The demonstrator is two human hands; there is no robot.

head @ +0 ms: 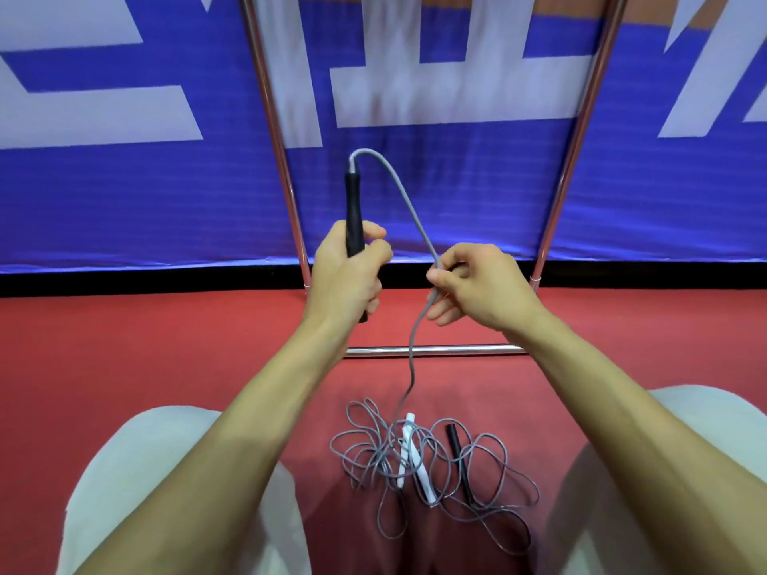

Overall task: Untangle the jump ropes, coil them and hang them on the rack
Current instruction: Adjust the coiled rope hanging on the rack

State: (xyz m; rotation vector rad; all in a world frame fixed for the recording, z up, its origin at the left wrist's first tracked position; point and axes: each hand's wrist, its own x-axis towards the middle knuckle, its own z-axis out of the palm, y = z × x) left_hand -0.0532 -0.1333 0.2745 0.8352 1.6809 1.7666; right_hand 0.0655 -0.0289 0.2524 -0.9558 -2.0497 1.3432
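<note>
- Red floor (166, 346) fills the lower half of the frame. Behind it hangs a blue banner (124, 193) with large white shapes and a black strip along its foot.
- Rack (276, 130): two chrome uprights rise from mid-frame toward the top edge, leaning apart. A chrome bar (456, 349) lies across the floor at the centre, just below the hands.
- Left hand (346, 276), at the centre of the frame, is clenched round a black handle (353, 209). The handle stands nearly upright, and its lower end shows beneath the palm.
- Grey rope (398, 180) leaves the handle's silver top, arcs to the right and comes down into the right hand.
- Right hand (477, 284), just right of centre, pinches the rope between thumb and forefinger, with the other fingers curled loosely below.
- Under that hand the rope hangs in a slack, wavy line, crosses in front of the bar and runs down to the tangle.
- Tangle (361, 454) of grey rope lies on the floor at lower centre, between the person's knees, in many overlapping loops.
- White handles (411, 446), seemingly two, lie crossed in the middle of the tangle; the loops over them leave the count uncertain.
- Second black handle (454, 444) lies just right of the white ones, among the loops.
- Pale trousers (145, 471) cover both knees at lower left and lower right. Bare forearms reach up from the bottom edge to the hands.
</note>
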